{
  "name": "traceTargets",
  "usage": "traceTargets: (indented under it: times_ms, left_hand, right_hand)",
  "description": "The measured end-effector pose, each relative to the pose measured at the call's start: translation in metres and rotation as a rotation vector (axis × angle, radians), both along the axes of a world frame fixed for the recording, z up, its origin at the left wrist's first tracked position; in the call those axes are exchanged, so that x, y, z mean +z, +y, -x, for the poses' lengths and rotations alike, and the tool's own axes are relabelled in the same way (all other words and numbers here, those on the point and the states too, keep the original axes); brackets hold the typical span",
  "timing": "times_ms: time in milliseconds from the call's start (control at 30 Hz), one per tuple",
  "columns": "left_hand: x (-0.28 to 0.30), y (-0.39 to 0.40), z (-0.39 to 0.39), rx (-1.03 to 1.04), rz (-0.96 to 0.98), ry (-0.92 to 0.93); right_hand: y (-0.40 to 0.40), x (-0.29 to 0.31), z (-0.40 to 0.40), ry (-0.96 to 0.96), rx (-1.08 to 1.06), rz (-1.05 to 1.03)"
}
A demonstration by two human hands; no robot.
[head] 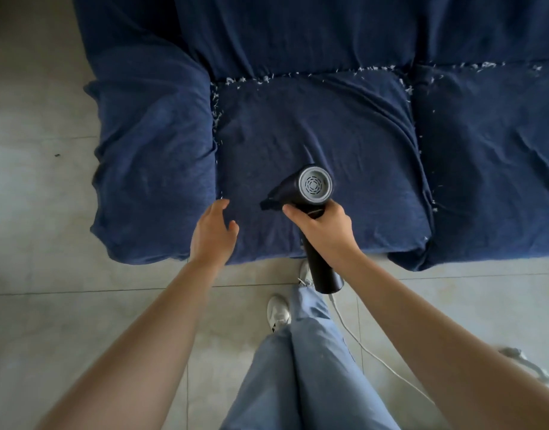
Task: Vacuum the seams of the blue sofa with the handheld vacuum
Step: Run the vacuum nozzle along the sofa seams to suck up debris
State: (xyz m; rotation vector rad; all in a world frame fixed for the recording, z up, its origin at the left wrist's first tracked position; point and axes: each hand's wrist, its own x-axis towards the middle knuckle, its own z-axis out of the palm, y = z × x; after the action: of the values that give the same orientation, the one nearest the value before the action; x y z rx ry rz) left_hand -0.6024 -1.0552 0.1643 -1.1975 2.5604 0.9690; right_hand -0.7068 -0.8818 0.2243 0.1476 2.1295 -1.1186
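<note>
The right hand (321,226) gripped the black handheld vacuum (310,193) by its handle, fingers curled round it, the nozzle aimed left and down over the near part of the left seat cushion (313,128) of the blue sofa (267,32); the left hand (212,231) was spread and relaxed, holding nothing, just over the cushion's near-left corner. White scraps (216,107) lay along the seam between cushion and armrest (152,144), along the far seam under the backrest, and down the right seam between the two cushions; the work seemed barely begun. To do it well, the nozzle should probably be set into the left seam and drawn slowly along it, the free hand parting the crease. The white cord (354,333) trailed on the floor (34,212) beside the person's legs and might snag; the floor to the left lay open for stepping.
</note>
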Motion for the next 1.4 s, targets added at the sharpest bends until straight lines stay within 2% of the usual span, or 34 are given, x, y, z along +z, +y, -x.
traceTargets:
  times_ms: [233,433,600,767,1000,1400]
  left_hand:
    - [-0.082,-0.052,0.037,0.120,0.076,-0.153]
    - [-0.151,-0.089,0.054,-0.030,0.244,-0.295]
    - [-0.183,-0.111,0.059,-0.109,0.307,-0.382]
    - [-0.207,-0.128,0.056,-0.189,0.371,-0.447]
    - [-0.224,-0.140,0.040,-0.297,0.483,-0.440]
    - [-0.228,-0.139,0.039,-0.294,0.528,-0.436]
  right_hand:
    - [-0.020,-0.071,0.052,-0.131,0.137,0.010]
    - [-0.033,-0.123,0.072,-0.165,0.293,-0.031]
    - [-0.035,-0.159,0.083,-0.109,0.294,-0.020]
    - [-0.049,-0.176,0.089,0.041,0.258,0.039]
    - [-0.065,-0.190,0.094,0.096,0.252,0.106]
    - [-0.067,-0.202,0.108,0.105,0.166,0.175]
